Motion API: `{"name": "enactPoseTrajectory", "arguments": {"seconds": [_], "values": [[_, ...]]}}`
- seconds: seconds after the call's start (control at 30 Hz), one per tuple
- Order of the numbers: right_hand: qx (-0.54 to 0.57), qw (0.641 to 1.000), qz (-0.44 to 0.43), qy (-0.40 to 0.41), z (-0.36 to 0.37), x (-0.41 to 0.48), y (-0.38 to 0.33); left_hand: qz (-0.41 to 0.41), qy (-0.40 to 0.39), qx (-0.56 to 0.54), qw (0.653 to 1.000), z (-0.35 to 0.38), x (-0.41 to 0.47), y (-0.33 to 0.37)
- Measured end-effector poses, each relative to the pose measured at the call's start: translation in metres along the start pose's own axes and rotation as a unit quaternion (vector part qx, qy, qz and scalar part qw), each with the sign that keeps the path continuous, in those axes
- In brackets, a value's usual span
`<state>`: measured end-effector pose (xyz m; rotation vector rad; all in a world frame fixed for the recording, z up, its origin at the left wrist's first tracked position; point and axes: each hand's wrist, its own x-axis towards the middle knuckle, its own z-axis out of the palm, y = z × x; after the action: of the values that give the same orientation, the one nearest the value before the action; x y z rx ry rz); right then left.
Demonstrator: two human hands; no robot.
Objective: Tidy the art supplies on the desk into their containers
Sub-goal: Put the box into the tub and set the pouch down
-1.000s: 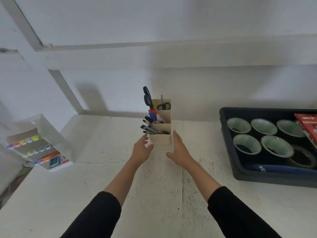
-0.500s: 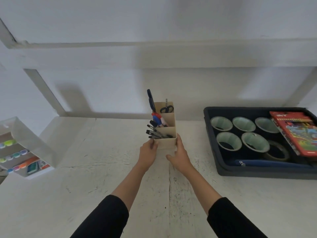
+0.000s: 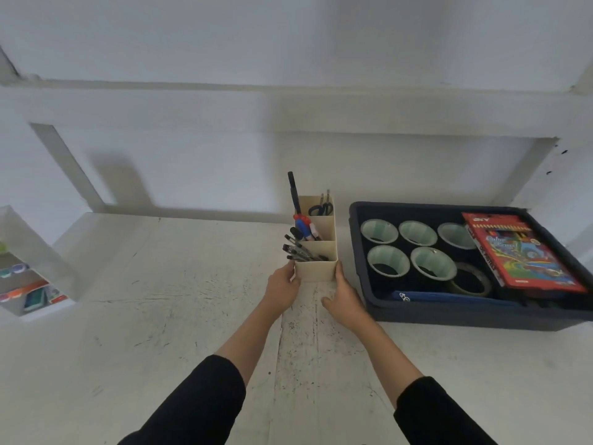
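A cream pen organizer (image 3: 316, 271) with stepped compartments stands at the back middle of the white desk (image 3: 192, 332). It holds black pens (image 3: 296, 250), markers (image 3: 303, 224) and scissors (image 3: 321, 208). My left hand (image 3: 282, 285) grips its lower left corner, with the fingers curled and the thumb against the front edge. My right hand (image 3: 345, 295) presses against its lower right side with straight fingers.
A dark tray (image 3: 449, 311) sits right beside the organizer. It holds several tape rolls (image 3: 388, 260), a red coloured-pencil box (image 3: 516, 252) and a blue pouch (image 3: 449, 297). A clear tiered box (image 3: 29, 284) of coloured items stands at the left edge. The wall runs close behind.
The view has swung left, so everything sits further right in frame. My hands closed in from beside the organizer onto its two lower sides.
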<state>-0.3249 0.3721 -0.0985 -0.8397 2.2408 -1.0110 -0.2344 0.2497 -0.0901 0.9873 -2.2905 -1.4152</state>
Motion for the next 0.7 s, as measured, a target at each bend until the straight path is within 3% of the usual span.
{"name": "enactPoseTrajectory", "arguments": {"seconds": [0.13,0.2,0.37,0.53,0.7], "values": [[0.026,0.996,0.003,0.089,0.014,-0.018,-0.006,-0.038,0.061,-0.057,0.996,-0.011,-0.011,-0.015],[0.031,0.996,-0.013,0.085,0.025,-0.024,-0.01,-0.052,0.119,-0.092,0.987,-0.023,-0.02,-0.028],[0.01,0.996,-0.087,0.036,0.06,-0.022,-0.034,-0.075,0.264,-0.155,0.949,-0.08,-0.052,-0.062],[-0.01,0.989,-0.135,-0.052,0.118,-0.015,-0.084,-0.144,0.415,-0.166,0.883,-0.159,-0.089,-0.106],[-0.037,0.958,-0.227,-0.169,0.178,-0.015,-0.155,-0.189,0.483,-0.136,0.844,-0.245,-0.132,-0.136]]}}
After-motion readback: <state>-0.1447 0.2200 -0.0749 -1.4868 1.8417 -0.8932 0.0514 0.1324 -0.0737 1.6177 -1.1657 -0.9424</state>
